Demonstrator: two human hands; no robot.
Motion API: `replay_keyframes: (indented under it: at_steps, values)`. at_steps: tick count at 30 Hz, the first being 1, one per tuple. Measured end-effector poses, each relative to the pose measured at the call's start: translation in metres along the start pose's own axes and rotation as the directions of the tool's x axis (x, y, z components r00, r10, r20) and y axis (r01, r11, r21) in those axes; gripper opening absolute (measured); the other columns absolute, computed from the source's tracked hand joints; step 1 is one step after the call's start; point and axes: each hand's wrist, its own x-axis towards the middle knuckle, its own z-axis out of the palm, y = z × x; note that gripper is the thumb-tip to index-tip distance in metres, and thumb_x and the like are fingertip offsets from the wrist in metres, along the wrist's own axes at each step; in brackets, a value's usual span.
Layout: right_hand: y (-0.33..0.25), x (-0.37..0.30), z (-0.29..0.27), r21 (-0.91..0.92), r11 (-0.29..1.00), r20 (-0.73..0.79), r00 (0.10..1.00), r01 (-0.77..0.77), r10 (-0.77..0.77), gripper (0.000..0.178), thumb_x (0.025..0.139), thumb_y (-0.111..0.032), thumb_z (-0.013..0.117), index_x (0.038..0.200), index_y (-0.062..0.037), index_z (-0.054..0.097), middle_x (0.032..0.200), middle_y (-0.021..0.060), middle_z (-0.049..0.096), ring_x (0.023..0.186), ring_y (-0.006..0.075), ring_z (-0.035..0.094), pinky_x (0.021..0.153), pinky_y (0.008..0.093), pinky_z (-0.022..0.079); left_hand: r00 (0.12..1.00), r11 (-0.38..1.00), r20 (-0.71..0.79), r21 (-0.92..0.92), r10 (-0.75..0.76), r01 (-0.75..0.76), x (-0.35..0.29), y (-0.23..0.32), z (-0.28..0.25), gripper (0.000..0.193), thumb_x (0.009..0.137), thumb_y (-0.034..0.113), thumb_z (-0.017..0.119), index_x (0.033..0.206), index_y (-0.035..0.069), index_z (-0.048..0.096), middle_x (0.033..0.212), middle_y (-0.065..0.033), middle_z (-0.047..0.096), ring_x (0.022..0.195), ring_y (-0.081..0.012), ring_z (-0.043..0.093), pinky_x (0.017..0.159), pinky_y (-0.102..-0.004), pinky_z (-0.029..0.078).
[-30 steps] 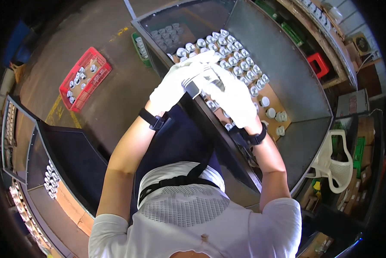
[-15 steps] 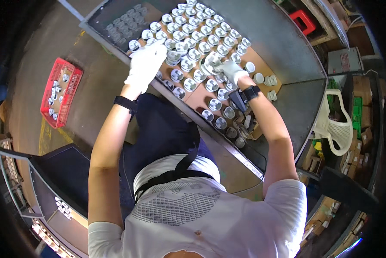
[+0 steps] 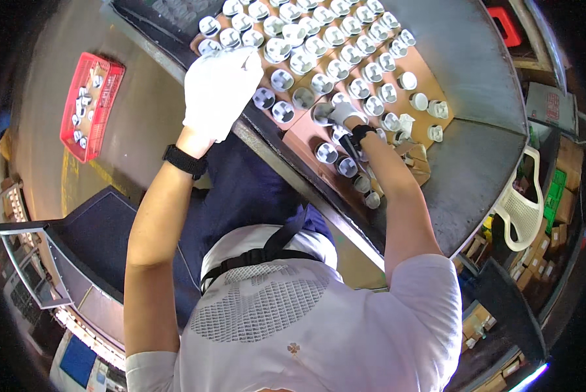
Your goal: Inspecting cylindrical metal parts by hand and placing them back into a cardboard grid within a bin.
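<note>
Above the brown cardboard sheet (image 3: pixel 430 85), toward its near side, the right hand (image 3: pixel 346 112) is the nearer to a metal cylinder (image 3: pixel 321 114) lying just left of its grip; closure on it and its long axis cannot be told. The left hand (image 3: pixel 220 88) is curled over the sheet's left part, any contents hidden.

The left arm (image 3: pixel 152 242) is held up from the lower left of the frame, and the white-gloved left hand (image 3: pixel 220 90) is poised left of upper centre, its fingers (image 3: pixel 250 63) bent toward the upper right. The right arm (image 3: pixel 405 206) is extended from the lower right; the gloved right hand (image 3: pixel 347 114) is placed right of upper centre, its grip not clearly shown. Both wrists (image 3: pixel 193 143) are ringed by black bands (image 3: pixel 186 161).
</note>
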Motion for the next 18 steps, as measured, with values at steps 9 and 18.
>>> replay_keyframes:
  at_steps: [9, 18]
  values:
    - [-0.036, 0.014, 0.076, 0.004, 0.991, 0.063, 0.989, -0.133, 0.132, 0.03, 0.087, -0.033, 0.064, 0.101, -0.0092, 0.076, 0.098, 0.0138, 0.074, 0.09, 0.0277, 0.072, 0.076, 0.0409, 0.055, 0.998, 0.998, -0.019, -0.038, -0.058, 0.057, 0.004, -0.003, 0.007, 0.015, 0.089, 0.012, 0.064, 0.098, 0.006, 0.073, 0.093, -0.0078, 0.074, 0.081, -0.0255, 0.069, 0.076, -0.0358, 0.053]
    - [-0.049, 0.018, 0.087, -0.067, 0.996, 0.014, 0.998, 0.06, -0.059, 0.033, 0.091, -0.035, 0.056, 0.097, -0.0107, 0.078, 0.096, 0.0112, 0.075, 0.09, 0.0308, 0.072, 0.07, 0.0425, 0.055, 0.994, 0.992, -0.027, -0.068, -0.104, 0.102, 0.005, 0.0, 0.006, 0.017, 0.088, 0.016, 0.067, 0.099, 0.006, 0.074, 0.093, -0.0113, 0.073, 0.081, -0.0274, 0.068, 0.079, -0.0366, 0.053]
